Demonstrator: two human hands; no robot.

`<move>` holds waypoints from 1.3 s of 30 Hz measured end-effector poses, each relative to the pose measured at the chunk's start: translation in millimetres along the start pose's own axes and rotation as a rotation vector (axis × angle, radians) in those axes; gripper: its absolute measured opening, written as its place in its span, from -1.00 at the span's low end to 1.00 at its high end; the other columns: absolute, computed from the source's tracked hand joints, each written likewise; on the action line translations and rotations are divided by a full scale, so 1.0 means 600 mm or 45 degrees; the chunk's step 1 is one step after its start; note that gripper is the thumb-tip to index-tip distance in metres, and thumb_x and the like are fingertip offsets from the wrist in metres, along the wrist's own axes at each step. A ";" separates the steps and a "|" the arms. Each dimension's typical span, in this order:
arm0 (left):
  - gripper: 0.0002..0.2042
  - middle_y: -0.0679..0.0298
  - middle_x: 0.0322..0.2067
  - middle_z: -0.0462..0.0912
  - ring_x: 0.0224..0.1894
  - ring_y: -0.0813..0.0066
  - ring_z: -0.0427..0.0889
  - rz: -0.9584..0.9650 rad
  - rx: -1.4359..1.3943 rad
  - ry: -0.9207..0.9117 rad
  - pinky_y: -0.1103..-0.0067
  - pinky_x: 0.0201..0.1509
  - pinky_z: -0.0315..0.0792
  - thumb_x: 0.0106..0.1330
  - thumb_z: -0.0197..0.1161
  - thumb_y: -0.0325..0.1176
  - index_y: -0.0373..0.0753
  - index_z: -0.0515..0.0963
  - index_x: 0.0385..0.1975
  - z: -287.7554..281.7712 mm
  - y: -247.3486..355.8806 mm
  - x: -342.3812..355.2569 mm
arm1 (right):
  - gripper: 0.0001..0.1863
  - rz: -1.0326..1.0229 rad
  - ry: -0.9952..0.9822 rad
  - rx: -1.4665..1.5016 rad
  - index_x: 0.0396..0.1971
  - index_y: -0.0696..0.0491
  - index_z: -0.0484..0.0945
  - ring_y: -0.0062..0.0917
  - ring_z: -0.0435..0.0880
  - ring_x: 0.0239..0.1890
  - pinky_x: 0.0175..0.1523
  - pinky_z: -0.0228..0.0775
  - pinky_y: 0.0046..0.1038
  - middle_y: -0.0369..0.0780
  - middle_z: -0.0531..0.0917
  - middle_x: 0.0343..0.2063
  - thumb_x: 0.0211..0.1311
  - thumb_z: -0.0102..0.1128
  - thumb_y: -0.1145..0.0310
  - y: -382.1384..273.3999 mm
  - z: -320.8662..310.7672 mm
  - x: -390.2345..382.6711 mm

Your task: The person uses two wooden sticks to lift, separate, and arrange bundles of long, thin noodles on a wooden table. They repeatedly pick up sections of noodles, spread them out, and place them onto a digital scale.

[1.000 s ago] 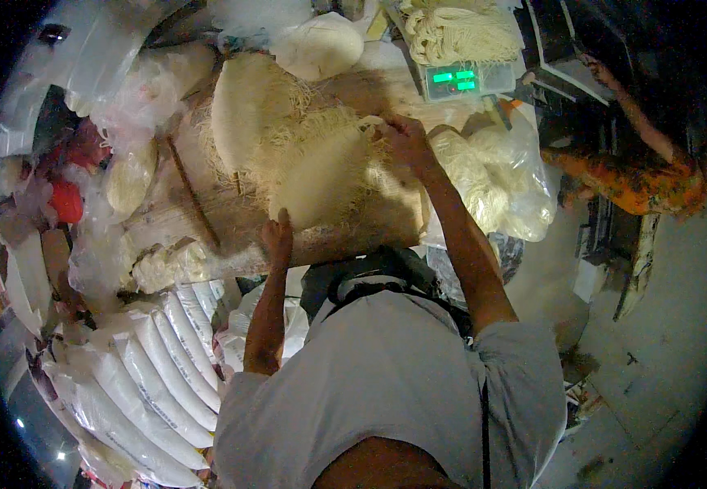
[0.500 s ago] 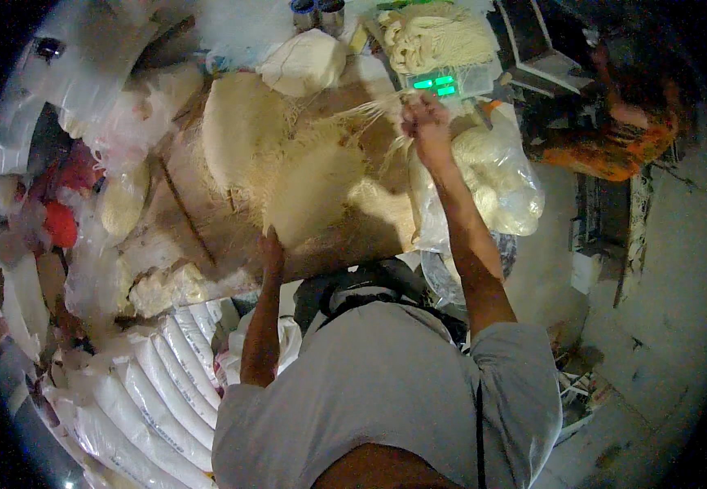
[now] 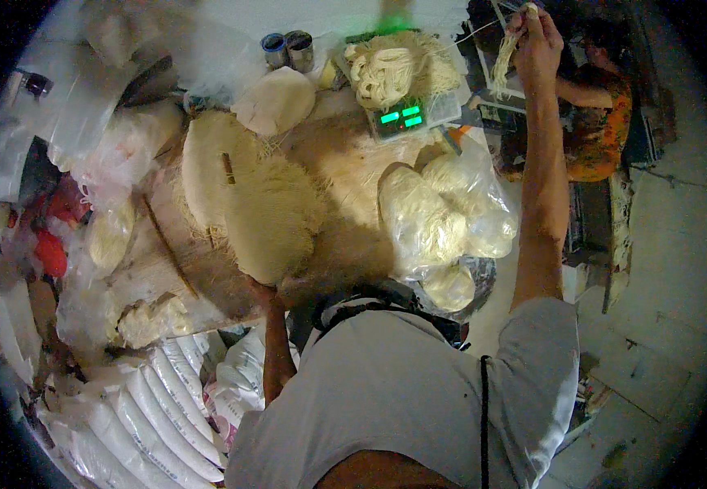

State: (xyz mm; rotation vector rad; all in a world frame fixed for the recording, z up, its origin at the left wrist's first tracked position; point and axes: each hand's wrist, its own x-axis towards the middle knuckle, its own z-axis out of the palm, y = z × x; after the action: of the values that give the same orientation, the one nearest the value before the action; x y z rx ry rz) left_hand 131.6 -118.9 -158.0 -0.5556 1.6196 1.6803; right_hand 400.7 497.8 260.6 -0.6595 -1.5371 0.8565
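My right hand is raised at the far right, closed on a thin bunch of pale noodles that dangles from its fingers. To its left, a heap of noodles lies on a scale with a lit green display. My left hand is at the near edge of a large, flat oval mass of noodles; its fingers are hidden under that edge. Beside this mass lies another pale noodle slab. Clear bags of noodles sit to the right on the wooden table.
Two dark tins and a pale rounded bundle stand at the back. Plastic bags crowd the left, a thin stick beside them. White sacks are stacked below left. Another person in orange is at the right.
My right hand has swung up and to the right, away from the scale, with noodles hanging from it. My left hand stays at the near edge of the noodle mass. The view has shifted.
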 end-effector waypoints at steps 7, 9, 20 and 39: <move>-0.37 0.15 0.02 0.52 -0.01 0.27 0.53 0.213 0.288 -0.052 0.30 -0.05 0.47 0.47 -0.01 0.20 -0.30 0.39 0.21 -0.005 -0.004 0.005 | -0.86 -0.460 -0.147 -1.208 -0.25 0.06 0.57 -0.23 0.68 -0.28 -0.23 0.50 -0.19 -0.12 0.66 -0.38 0.34 0.14 0.31 0.247 0.018 -0.003; -0.38 0.13 0.03 0.50 0.01 0.26 0.51 0.213 0.372 -0.070 0.29 -0.02 0.46 0.47 0.02 0.18 -0.32 0.38 0.19 -0.040 -0.016 0.040 | -0.88 -0.167 -0.232 -1.324 -0.29 0.07 0.60 -0.14 0.63 -0.24 -0.15 0.45 -0.09 -0.11 0.62 -0.36 0.25 0.17 0.37 0.329 0.088 -0.066; -0.38 0.29 -0.34 0.60 -0.36 0.41 0.59 -0.079 0.506 0.007 0.40 -0.21 0.49 0.34 0.18 0.29 -0.27 0.53 -0.09 -0.019 0.024 0.091 | -0.66 -0.020 -0.631 -1.254 -0.02 0.20 0.50 -0.05 0.52 -0.05 0.07 0.40 -0.07 0.00 0.55 -0.10 0.27 0.14 0.35 0.349 0.233 -0.425; -0.29 0.04 0.15 0.53 0.12 0.17 0.51 0.267 0.664 -0.217 0.31 0.19 0.38 0.52 -0.10 0.18 -0.39 0.31 0.35 -0.069 0.010 0.138 | -0.41 0.410 -0.974 -1.482 0.32 0.04 0.37 -0.11 0.07 0.45 0.43 0.00 -0.07 -0.07 0.13 0.41 0.35 0.20 0.14 0.224 0.264 -0.862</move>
State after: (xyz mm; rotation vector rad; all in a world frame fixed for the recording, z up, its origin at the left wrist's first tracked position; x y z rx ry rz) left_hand 66.6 -142.5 -219.7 0.0168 1.9376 1.3194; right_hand 309.9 132.0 -150.4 -1.5543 -2.6880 0.3498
